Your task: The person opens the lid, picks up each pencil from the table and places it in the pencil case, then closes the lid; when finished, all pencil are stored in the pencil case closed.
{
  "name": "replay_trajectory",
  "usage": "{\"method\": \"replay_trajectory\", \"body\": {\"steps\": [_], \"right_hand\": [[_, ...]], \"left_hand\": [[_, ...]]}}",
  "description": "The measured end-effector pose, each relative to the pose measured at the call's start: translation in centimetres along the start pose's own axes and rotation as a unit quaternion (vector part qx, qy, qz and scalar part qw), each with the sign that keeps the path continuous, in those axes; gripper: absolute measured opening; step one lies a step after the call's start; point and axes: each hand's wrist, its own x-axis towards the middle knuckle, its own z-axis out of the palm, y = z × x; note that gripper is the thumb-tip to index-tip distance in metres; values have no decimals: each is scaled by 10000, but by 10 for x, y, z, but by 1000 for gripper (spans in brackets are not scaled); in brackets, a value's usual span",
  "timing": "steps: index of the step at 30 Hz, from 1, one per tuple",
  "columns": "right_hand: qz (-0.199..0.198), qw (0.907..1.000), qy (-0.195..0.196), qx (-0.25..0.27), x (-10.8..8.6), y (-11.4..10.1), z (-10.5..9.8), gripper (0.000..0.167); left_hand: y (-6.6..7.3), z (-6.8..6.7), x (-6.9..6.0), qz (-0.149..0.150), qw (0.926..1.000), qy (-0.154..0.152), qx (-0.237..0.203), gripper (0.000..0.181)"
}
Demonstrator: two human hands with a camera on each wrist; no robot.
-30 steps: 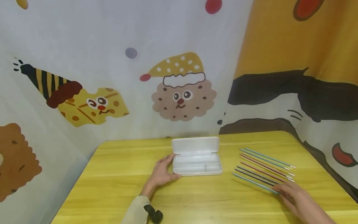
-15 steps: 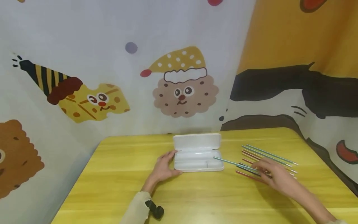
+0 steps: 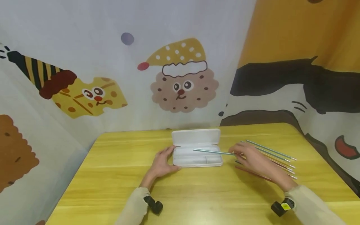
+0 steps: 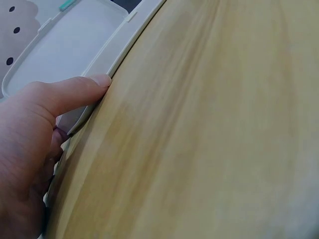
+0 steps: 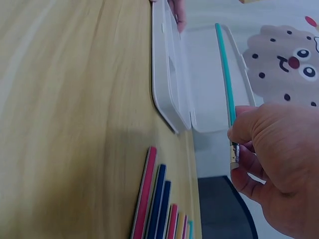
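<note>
Leftmost, left hand [image 3: 162, 162]: grasping; thumb on near edge of case [image 3: 188, 161], fingers round its end.
Case: right of those fingers, lid up; a slackened hold could let it skid if bumped.
Pencil [image 3: 213, 152]: over case, tip left of the fingers of the right hand [image 3: 251, 157]; pinched near its eraser, it may swivel or catch the rim.
Right hand: farther left than half a second ago, when the tip barely overlapped case.
Loose pencils [image 3: 271, 150]: below and right of right fingers; a low pass might scatter them.
</note>
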Motion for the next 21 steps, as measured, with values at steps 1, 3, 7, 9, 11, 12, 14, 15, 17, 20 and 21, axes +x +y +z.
{"method": "replay_trajectory", "body": {"steps": [1, 3, 7, 9, 11, 12, 14, 15, 17, 20, 21], "right_hand": [[30, 10000, -55, 32, 3, -1, 1, 32], [47, 9999, -136, 81, 8, -1, 5, 31], [-87, 9996, -202, 168, 18, 0, 13, 29], [-193, 9994, -199, 189, 23, 1, 18, 28], [-276, 9993, -203, 174, 29, 2, 22, 28], [-287, 9992, -222, 194, 31, 2, 24, 27], [-313, 9989, -257, 226, 35, 1, 29, 27], [-330, 9988, -269, 226, 36, 1, 31, 27], [-372, 9986, -278, 269, 39, 1, 36, 26], [-429, 9982, -256, 334, 42, 2, 43, 27], [-455, 9980, -258, 354, 44, 2, 47, 26]], "left_hand": [[0, 0, 0, 7, 10000, -14, 19, 88], [1, 0, 0, -7, 10000, -7, 20, 88], [1, 0, -1, -97, 9999, -37, -19, 89], [0, -1, -1, -164, 9998, -85, -18, 90], [0, -1, 0, -131, 9999, -73, -17, 90], [0, -1, 1, -125, 9999, -67, -15, 91], [-1, -2, 1, -127, 9999, -59, -3, 92], [-1, -2, 0, -131, 9999, -55, -14, 92], [-1, -2, 0, -155, 9998, -94, -5, 92], [-1, -2, -2, -128, 9998, -132, -4, 92], [-1, -3, -3, -119, 9999, -117, -11, 91]]}}
